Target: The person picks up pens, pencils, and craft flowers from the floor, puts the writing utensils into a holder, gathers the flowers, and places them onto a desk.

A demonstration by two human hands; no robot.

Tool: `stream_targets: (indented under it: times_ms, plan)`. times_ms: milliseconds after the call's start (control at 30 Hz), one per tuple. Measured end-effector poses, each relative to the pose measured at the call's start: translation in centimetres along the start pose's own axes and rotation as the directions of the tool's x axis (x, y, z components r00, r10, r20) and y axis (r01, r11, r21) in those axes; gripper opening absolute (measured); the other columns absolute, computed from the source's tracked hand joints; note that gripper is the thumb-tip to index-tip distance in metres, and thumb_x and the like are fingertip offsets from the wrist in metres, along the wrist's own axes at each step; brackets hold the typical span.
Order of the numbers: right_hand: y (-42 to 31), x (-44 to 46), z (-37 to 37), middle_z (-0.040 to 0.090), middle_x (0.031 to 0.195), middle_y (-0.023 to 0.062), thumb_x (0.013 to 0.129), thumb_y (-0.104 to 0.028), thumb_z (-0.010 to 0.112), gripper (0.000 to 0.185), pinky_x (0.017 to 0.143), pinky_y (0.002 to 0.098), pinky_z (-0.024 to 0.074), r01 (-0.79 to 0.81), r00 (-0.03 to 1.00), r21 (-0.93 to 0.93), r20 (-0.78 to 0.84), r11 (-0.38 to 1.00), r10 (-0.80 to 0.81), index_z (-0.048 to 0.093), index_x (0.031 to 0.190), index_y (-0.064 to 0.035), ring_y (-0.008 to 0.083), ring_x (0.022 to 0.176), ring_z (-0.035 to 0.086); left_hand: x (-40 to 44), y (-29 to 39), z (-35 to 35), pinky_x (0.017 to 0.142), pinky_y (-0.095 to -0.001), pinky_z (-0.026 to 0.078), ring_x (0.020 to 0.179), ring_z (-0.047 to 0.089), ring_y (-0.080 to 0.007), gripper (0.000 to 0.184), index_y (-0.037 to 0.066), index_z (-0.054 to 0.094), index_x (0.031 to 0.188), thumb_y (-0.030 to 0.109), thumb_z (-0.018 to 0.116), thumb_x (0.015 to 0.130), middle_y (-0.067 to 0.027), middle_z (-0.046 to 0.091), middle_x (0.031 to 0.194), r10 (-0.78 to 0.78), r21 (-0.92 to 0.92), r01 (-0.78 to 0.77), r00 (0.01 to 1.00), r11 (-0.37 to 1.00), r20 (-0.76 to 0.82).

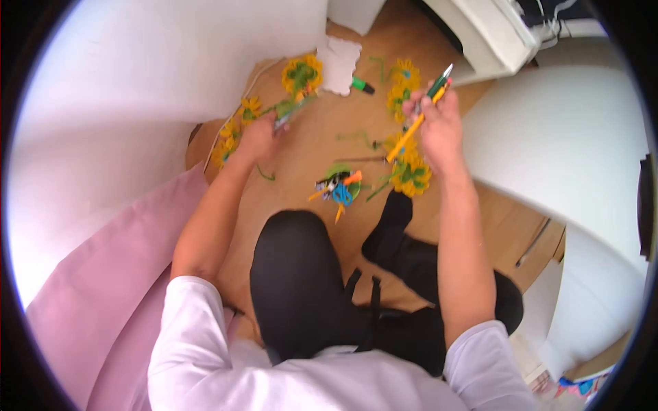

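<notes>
In my right hand (pixel 442 130), closed, are a yellow pencil (pixel 406 139) and a dark green pen (pixel 437 83) with a silvery tip, both slanting up to the right. My left hand (pixel 260 139) is closed on a slim, pale pen-like stick (pixel 284 119), blurred, among yellow fuzzy flowers (pixel 251 108) with green stems. More yellow flowers (pixel 412 177) lie beside and below my right hand. Between the hands, nearer my knees, a green holder (pixel 355 186) is packed with pens, an orange item and blue-handled scissors (pixel 342 195).
A white wavy-edged card (pixel 339 65) and a green marker (pixel 362 85) with a black end lie at the far side of the wooden floor. Green stem pieces (pixel 358 137) are scattered there. White furniture (pixel 480 31) and pink fabric (pixel 116 260) border the space.
</notes>
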State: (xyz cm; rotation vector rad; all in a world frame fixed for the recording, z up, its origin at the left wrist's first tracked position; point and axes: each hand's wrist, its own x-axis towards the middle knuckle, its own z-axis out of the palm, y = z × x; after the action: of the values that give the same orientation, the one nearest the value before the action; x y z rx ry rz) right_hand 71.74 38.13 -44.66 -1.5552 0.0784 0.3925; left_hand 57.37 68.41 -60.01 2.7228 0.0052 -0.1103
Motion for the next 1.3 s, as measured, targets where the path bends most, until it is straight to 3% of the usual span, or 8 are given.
stream_targets:
  times_ms: [67,167,367,567,833,1100,1200,1300]
  plan:
    - [-0.4,-2.6,0.8,0.055,0.098,0.0074,0.099,-0.005,0.039,0.026,0.079,0.0308,0.0486,-0.034,0.999,0.003,-0.007,0.999,0.034,0.034,0.125,-0.0042,0.0162,0.087,0.059,0.6,3.5,-5.1,0.076,-0.0385,0.052,0.083,0.067,-0.0270,0.036,0.003,0.057,0.117,0.031,0.060,0.094,-0.0137,0.066,0.097,-0.364,-0.325,0.468,0.870,0.822,0.333]
    - [1.2,-5.7,2.3,0.055,0.099,0.0092,0.099,-0.003,0.037,0.022,0.082,0.0331,0.0492,0.030,1.000,-0.070,0.007,0.997,-0.030,0.031,0.121,-0.0020,0.0173,0.088,0.060,-0.5,6.4,-8.3,0.075,-0.0331,0.050,0.079,0.064,-0.0193,0.037,0.002,0.055,0.114,0.036,0.056,0.098,-0.0082,0.065,0.086,-0.364,-0.611,0.516,0.856,0.600,0.367]
    - [6.9,-10.4,3.6,0.053,0.100,0.0131,0.098,0.000,0.037,0.021,0.083,0.0340,0.0482,0.207,0.977,-0.253,0.000,0.945,-0.214,0.030,0.117,0.0012,0.0204,0.089,0.059,-0.5,11.1,-7.8,0.072,-0.0281,0.048,0.077,0.058,-0.0122,0.035,0.003,0.048,0.115,0.031,0.060,0.097,-0.0042,0.059,0.082,-0.097,-0.981,0.115,0.990,0.155,0.101]
    - [12.1,-13.3,3.7,0.054,0.101,0.0160,0.095,0.002,0.042,0.022,0.085,0.0373,0.0460,0.341,0.927,-0.389,-0.014,0.856,-0.375,0.034,0.115,0.0033,0.0255,0.090,0.057,0.8,14.4,-3.0,0.068,-0.0302,0.046,0.078,0.054,-0.0120,0.022,0.007,0.048,0.101,0.027,0.059,0.098,-0.0018,0.054,0.087,0.094,-0.992,0.087,0.991,0.089,0.095]
    - [11.9,-16.3,3.1,0.060,0.103,0.0168,0.091,-0.002,0.056,0.022,0.084,0.0402,0.0483,0.137,0.990,-0.282,-0.005,0.950,-0.144,0.050,0.112,-0.0002,0.0316,0.097,0.061,-1.2,14.3,-4.0,0.075,-0.0298,0.050,0.084,0.059,-0.0109,0.035,0.006,0.059,0.110,0.028,0.075,0.086,-0.0031,0.066,0.093,0.354,-0.786,0.198,0.810,0.585,0.468]
    - [11.6,-15.7,3.5,0.066,0.102,0.0181,0.093,-0.005,0.058,0.020,0.083,0.0346,0.0522,0.105,0.991,-0.485,-0.021,0.868,-0.132,0.053,0.111,0.0019,0.0280,0.097,0.067,-0.7,13.6,-3.9,0.077,-0.0324,0.051,0.085,0.062,-0.0178,0.039,0.007,0.060,0.114,0.020,0.078,0.081,-0.0063,0.066,0.097,0.432,-0.767,0.009,0.822,0.642,0.372]
    - [10.3,-15.8,3.6,0.061,0.103,0.0189,0.089,-0.007,0.063,0.026,0.081,0.0412,0.0499,0.058,0.997,-0.451,-0.010,0.891,-0.070,0.052,0.112,-0.0011,0.0374,0.096,0.062,-0.6,12.9,-4.3,0.080,-0.0355,0.051,0.092,0.064,-0.0218,0.039,0.007,0.060,0.115,0.018,0.076,0.082,-0.0090,0.065,0.105,0.424,-0.720,-0.031,0.826,0.693,0.372]
    - [10.6,-16.2,3.2,0.062,0.099,0.0181,0.088,-0.006,0.064,0.025,0.079,0.0398,0.0510,0.217,0.976,-0.603,0.132,0.768,-0.172,0.055,0.111,-0.0008,0.0363,0.092,0.063,-0.7,11.8,-4.6,0.082,-0.0382,0.051,0.097,0.063,-0.0255,0.037,0.007,0.060,0.117,0.015,0.074,0.083,-0.0104,0.063,0.111,0.457,-0.637,-0.175,0.834,0.750,0.309]
